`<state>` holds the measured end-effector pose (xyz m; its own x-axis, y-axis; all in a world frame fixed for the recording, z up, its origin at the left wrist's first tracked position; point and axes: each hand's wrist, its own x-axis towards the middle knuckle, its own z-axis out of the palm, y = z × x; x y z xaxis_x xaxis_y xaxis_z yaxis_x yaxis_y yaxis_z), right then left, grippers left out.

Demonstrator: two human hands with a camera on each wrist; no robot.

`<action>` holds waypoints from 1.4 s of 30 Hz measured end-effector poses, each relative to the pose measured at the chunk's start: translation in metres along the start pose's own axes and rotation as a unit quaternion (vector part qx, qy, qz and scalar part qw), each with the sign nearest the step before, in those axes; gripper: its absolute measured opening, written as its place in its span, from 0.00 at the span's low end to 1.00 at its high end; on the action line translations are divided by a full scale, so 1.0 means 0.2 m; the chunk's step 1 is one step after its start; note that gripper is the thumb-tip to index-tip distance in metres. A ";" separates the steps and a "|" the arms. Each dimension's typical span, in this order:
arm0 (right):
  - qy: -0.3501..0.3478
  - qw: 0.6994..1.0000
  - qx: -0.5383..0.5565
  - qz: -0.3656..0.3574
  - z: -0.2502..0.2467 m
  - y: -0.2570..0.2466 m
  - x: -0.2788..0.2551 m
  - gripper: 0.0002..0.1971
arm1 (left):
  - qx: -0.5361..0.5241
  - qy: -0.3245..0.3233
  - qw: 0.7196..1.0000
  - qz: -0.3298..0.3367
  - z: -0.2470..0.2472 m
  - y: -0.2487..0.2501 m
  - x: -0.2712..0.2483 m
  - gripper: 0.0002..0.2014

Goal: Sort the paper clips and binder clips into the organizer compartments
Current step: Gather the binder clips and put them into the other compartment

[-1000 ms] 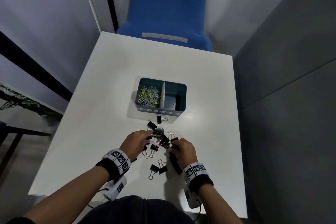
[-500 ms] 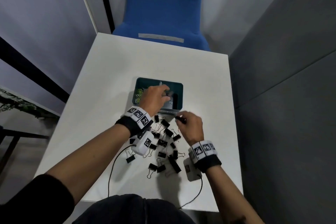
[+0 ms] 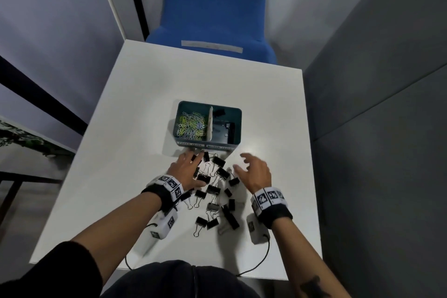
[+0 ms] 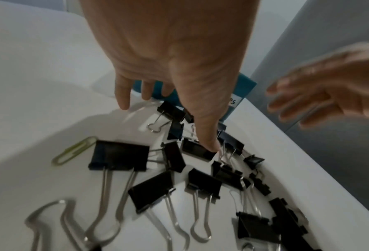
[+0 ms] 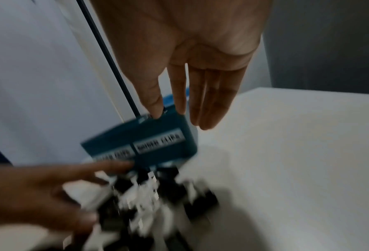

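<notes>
A teal two-compartment organizer [image 3: 235,113] stands mid-table. Its left compartment holds several coloured paper clips [image 3: 192,126]; its right one holds a few black binder clips [image 3: 219,112]. Several more black binder clips [image 3: 212,189] lie scattered in front of it. My left hand [image 3: 193,167] is spread over the pile's left side, and in the left wrist view its thumb [image 4: 208,146] touches one binder clip [image 4: 197,150]. My right hand [image 3: 242,162] hovers open at the pile's right edge, fingers straight and holding nothing [image 5: 179,117]. A green paper clip [image 4: 74,151] lies left of the pile.
The white table [image 3: 135,128] ends close to my body and against a grey wall [image 3: 375,128] on the right. A blue chair [image 3: 212,12] stands beyond the far edge. Wrist camera boxes and their cables lie on the table near my forearms.
My left hand came back from over the organizer's right compartment to the pile. My right hand, which was curled near the organizer's front, has drawn back and opened.
</notes>
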<state>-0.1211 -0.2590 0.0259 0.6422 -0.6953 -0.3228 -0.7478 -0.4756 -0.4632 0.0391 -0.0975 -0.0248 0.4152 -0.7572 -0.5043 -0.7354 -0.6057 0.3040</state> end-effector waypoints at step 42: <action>-0.026 0.998 0.014 -0.052 0.18 0.13 -0.20 0.12 | -0.154 0.196 0.961 0.121 -0.36 0.28 -0.07 0.13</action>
<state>-0.1591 -0.2235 -0.0035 0.7244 -0.6135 -0.3142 -0.6723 -0.5279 -0.5190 0.0316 -0.1386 0.0568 0.4663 -0.8822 -0.0649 -0.6668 -0.3987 0.6296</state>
